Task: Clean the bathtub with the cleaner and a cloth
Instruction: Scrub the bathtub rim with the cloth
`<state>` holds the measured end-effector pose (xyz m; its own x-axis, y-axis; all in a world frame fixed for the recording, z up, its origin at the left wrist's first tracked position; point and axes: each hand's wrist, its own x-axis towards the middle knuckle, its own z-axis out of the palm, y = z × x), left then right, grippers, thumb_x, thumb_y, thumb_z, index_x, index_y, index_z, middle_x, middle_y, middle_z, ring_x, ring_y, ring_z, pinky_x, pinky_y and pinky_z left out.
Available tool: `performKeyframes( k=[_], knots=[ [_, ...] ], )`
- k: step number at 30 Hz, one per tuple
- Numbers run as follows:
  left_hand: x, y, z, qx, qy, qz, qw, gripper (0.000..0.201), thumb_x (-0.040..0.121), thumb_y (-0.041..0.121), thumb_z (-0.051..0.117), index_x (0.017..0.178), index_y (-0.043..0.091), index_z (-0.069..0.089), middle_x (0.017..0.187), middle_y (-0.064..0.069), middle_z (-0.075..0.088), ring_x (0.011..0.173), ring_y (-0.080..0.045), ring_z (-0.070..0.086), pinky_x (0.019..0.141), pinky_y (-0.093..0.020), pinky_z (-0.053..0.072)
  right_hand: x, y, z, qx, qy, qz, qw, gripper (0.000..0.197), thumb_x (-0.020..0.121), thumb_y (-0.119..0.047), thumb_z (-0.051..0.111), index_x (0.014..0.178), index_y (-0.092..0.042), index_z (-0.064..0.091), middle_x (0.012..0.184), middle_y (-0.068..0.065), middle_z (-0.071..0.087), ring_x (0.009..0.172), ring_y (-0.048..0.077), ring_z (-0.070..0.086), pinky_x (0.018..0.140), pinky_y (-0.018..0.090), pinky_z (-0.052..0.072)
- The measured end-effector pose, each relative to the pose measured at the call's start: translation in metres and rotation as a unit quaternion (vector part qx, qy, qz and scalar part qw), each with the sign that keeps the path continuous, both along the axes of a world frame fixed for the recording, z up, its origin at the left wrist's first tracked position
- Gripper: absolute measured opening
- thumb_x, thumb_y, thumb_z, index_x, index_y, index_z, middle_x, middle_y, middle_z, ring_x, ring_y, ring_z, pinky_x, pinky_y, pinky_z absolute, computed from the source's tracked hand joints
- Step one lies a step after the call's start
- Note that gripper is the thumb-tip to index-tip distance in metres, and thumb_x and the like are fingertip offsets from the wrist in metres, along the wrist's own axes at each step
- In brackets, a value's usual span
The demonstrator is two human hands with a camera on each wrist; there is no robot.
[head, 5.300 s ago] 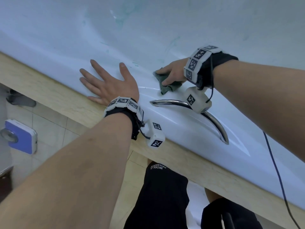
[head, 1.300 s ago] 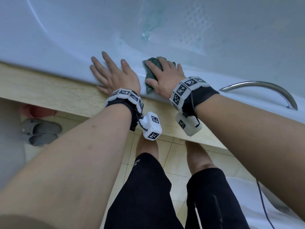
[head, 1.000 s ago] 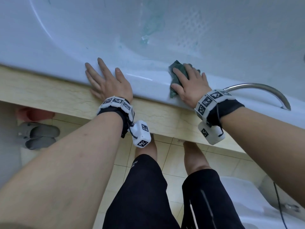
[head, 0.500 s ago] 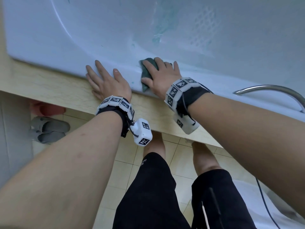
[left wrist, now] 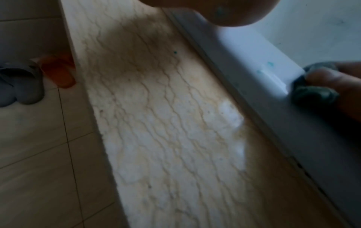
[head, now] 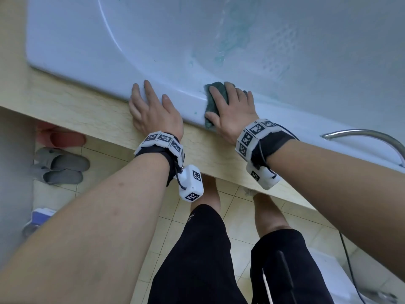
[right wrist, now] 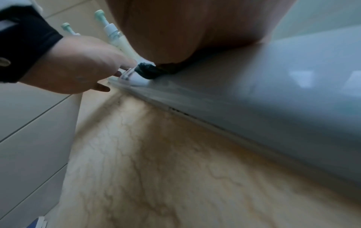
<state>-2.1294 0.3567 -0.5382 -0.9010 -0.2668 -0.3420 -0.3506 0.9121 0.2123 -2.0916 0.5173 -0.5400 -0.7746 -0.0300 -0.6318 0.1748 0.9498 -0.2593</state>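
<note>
Right hand [head: 232, 113] flat on cloth [head: 215, 99], fingers straight, pressing it against tub rim [head: 190, 104]. Cloth under palm and fingers. Left hand [head: 153, 113] flat on rim beside, holding nothing.

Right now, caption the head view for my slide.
Right hand presses a green cloth on the bathtub rim; left hand rests flat beside it.

Most of the dark green cloth [head: 215, 99] lies hidden under the right hand [head: 233, 110] on the bathtub [head: 92, 62] rim, only its left edge showing. The chrome grab handle [head: 370, 137] is cut off by the picture's right edge. Behind the left hand [right wrist: 78, 66] (right wrist view), two blurred pump bottles [right wrist: 115, 38] cannot be identified.
</note>
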Motion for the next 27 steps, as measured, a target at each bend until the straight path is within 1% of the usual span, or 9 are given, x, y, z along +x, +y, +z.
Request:
performKeyframes(
  k=[3,6,9,11,14,17,20,23,27],
  knots=[
    [0.001,-0.011,-0.002,0.007,-0.008,-0.028,1.000,0.051,0.101,0.034,0.031,0.151,0.025,0.026,0.161,-0.001,0.007,0.147,-0.022,0.006,0.115,-0.043,0.017,-0.009,-0.017,0.001,0.008,0.014,0.010,1.000,0.062,0.096,-0.052,0.028,0.150,-0.026,0.011,0.155,0.013,0.012,0.137,0.037,0.020,0.114,0.051,0.007],
    [0.000,-0.021,-0.001,0.013,0.000,-0.044,0.999,0.049,0.101,0.033,0.031,0.150,0.029,0.030,0.162,0.000,0.006,0.148,-0.021,0.004,0.116,-0.043,0.014,-0.020,-0.035,0.000,0.013,0.019,0.016,1.000,0.063,0.096,-0.053,0.027,0.151,-0.027,0.008,0.156,0.013,0.010,0.138,0.037,0.018,0.114,0.052,0.005],
    [-0.002,-0.030,0.000,0.018,0.010,-0.061,0.998,0.048,0.100,0.032,0.032,0.147,0.030,0.036,0.161,-0.001,0.011,0.147,-0.023,0.008,0.116,-0.040,0.015,-0.029,-0.050,-0.001,0.013,0.016,0.024,1.000,0.064,0.096,-0.053,0.026,0.151,-0.028,0.005,0.157,0.012,0.007,0.140,0.037,0.015,0.114,0.053,0.002],
    [-0.005,-0.034,0.000,0.023,0.012,-0.067,0.997,0.047,0.099,0.033,0.032,0.146,0.031,0.039,0.160,-0.001,0.014,0.147,-0.024,0.011,0.116,-0.040,0.016,-0.030,-0.051,-0.002,0.010,0.013,0.029,0.999,0.064,0.096,-0.054,0.025,0.151,-0.029,0.004,0.157,0.011,0.005,0.141,0.036,0.013,0.115,0.054,0.001],
    [-0.007,-0.036,0.001,0.028,0.008,-0.069,0.997,0.045,0.100,0.034,0.033,0.144,0.031,0.041,0.160,-0.001,0.016,0.146,-0.024,0.013,0.116,-0.042,0.019,-0.018,-0.035,0.000,0.010,0.004,0.034,0.999,0.064,0.096,-0.055,0.025,0.151,-0.031,0.003,0.158,0.009,0.003,0.143,0.034,0.009,0.115,0.055,0.000],
    [-0.011,-0.037,0.002,0.034,0.007,-0.064,0.997,0.045,0.099,0.033,0.036,0.144,0.029,0.042,0.158,-0.002,0.019,0.145,-0.025,0.015,0.114,-0.044,0.023,0.000,-0.010,0.004,0.031,-0.003,0.033,0.999,0.064,0.096,-0.055,0.023,0.150,-0.030,0.002,0.158,0.008,0.001,0.143,0.032,0.007,0.116,0.054,-0.001],
    [-0.018,-0.040,0.002,0.035,0.002,-0.051,0.998,0.046,0.098,0.032,0.038,0.144,0.030,0.040,0.159,-0.004,0.015,0.145,-0.025,0.013,0.114,-0.044,0.023,0.009,-0.003,0.006,0.049,-0.006,0.031,0.998,0.065,0.096,-0.054,0.024,0.151,-0.028,0.003,0.157,0.010,0.000,0.143,0.033,0.006,0.116,0.053,0.000],
    [-0.026,-0.048,0.002,0.041,-0.005,-0.035,0.999,0.047,0.099,0.031,0.038,0.146,0.032,0.037,0.161,-0.003,0.009,0.147,-0.023,0.008,0.114,-0.043,0.021,0.005,-0.017,0.005,0.056,0.001,0.018,0.998,0.067,0.095,-0.054,0.027,0.151,-0.026,0.005,0.157,0.013,0.001,0.142,0.036,0.008,0.116,0.053,0.001],
    [-0.032,-0.060,0.002,0.039,-0.003,-0.046,0.998,0.048,0.099,0.031,0.037,0.147,0.030,0.036,0.161,-0.001,0.012,0.147,-0.023,0.009,0.115,-0.041,0.018,-0.015,-0.049,0.001,0.049,0.022,0.027,0.998,0.068,0.095,-0.054,0.030,0.151,-0.024,0.007,0.156,0.016,0.006,0.139,0.039,0.014,0.114,0.053,0.003]
  ],
)
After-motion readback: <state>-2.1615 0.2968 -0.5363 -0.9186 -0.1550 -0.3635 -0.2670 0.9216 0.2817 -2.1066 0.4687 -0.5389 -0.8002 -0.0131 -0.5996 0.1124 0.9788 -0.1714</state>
